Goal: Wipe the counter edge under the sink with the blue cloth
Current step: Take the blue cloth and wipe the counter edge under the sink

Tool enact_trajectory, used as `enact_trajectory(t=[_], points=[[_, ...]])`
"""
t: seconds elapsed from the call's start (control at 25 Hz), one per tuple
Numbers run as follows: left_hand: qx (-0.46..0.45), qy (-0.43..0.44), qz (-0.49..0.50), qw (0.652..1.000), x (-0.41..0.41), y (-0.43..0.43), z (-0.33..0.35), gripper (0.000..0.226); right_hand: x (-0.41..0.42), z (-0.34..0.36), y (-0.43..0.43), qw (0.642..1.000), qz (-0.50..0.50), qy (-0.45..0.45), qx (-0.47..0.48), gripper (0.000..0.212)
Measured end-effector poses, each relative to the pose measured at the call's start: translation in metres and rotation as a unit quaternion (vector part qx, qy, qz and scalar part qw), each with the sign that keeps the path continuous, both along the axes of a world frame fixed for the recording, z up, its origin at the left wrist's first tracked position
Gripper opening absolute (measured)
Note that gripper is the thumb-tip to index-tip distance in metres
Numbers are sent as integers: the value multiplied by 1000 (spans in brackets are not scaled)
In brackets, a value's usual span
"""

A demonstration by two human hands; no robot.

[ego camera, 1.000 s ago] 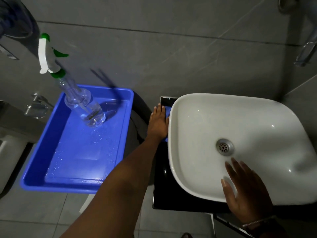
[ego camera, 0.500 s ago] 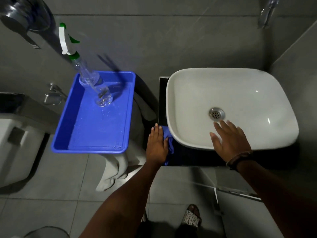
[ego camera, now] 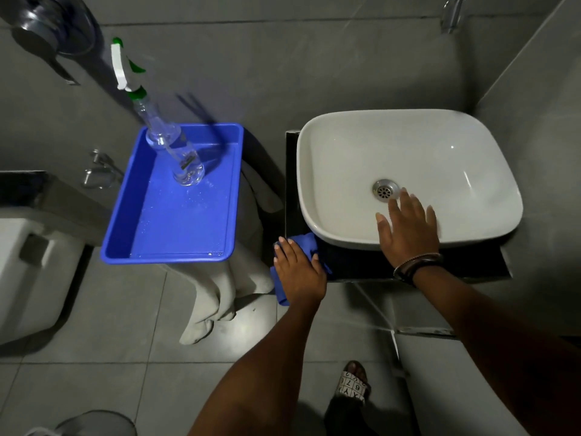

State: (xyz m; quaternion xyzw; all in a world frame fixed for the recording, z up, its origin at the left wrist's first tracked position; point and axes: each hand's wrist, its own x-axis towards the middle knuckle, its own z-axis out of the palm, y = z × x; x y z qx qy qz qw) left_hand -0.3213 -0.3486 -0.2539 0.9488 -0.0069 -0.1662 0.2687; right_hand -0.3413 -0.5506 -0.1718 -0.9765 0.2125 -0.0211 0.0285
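Note:
A white basin (ego camera: 408,146) sits on a black counter (ego camera: 355,262). My left hand (ego camera: 298,272) lies flat on the blue cloth (ego camera: 306,243), pressing it onto the counter's front left corner, with part of the cloth hanging over the edge. My right hand (ego camera: 408,231), fingers spread, rests on the basin's front rim just below the drain (ego camera: 385,190). It holds nothing. A bracelet circles that wrist.
Left of the counter a blue tray (ego camera: 125,234) holds a clear spray bottle (ego camera: 176,152) with a white and green trigger, on a stand draped with a white towel (ego camera: 220,291). A toilet tank (ego camera: 28,272) is far left. My sandalled foot (ego camera: 353,385) stands on grey tiles.
My left hand has dragged the cloth along the counter's left side from the back corner to the front corner. My right hand stayed on the basin's front. The camera pulled back.

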Motion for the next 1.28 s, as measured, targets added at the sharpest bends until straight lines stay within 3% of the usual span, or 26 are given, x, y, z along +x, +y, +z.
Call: enact_trajectory(t=[0.12,0.24,0.32,0.4,0.52,0.64,0.72,0.8,1.0,1.28], points=[[-30,64,30,997,-10,-10,15,74,-18,0,37,997,1,-72,29,59],[-168,112,108,973,1,7,42,50,-47,-17,101,987,83,-117,73,62],[-232,22,145,962,13,33,65,36,-55,-32,141,980,154,-78,97,64],[-245,-80,128,958,34,47,93,44,-37,-47,167,974,195,-17,112,66],[-198,-142,-34,969,81,14,129,65,7,-66,180,973,188,47,126,70],[-73,-101,-147,981,106,-31,126,87,26,-86,184,978,150,122,81,72],[17,-82,-160,984,107,-40,109,97,24,-99,184,981,140,95,98,68],[54,-118,-153,980,104,-39,95,102,14,-108,174,982,147,41,114,62],[67,-131,-154,977,104,-40,95,105,-36,-112,116,992,87,29,91,61],[94,-160,-146,972,111,-41,80,107,-102,-109,-43,992,-117,-17,49,52]])
